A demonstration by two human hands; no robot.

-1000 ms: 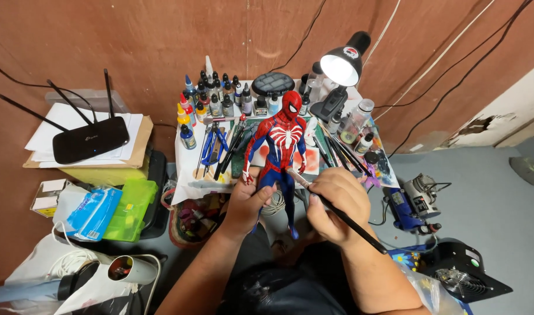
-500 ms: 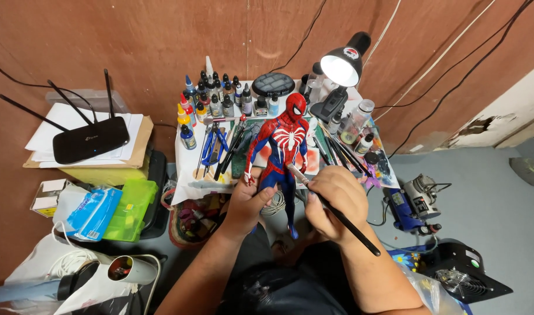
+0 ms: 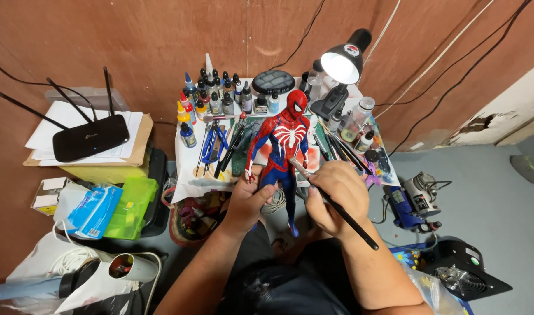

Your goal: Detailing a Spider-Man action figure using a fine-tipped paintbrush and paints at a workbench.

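Observation:
A red and blue superhero action figure (image 3: 284,143) with a white spider emblem stands upright in front of me. My left hand (image 3: 249,198) grips it around the thighs from the left. My right hand (image 3: 334,195) holds a long black-handled paintbrush (image 3: 337,207), with the bristle end touching the figure's hip on its right side. The handle slants down and to the right past my wrist. The figure's lower legs hang free below my hands.
A small white table (image 3: 188,181) behind the figure carries several paint bottles (image 3: 211,99), pliers and brushes, and a lit black desk lamp (image 3: 340,67). A black router (image 3: 89,137) on cardboard sits left, green box (image 3: 132,207) below it. An airbrush compressor (image 3: 410,201) stands right.
The brush tip has shifted slightly along the figure's hip, and my right hand has moved a little with it. My left hand keeps the same grip.

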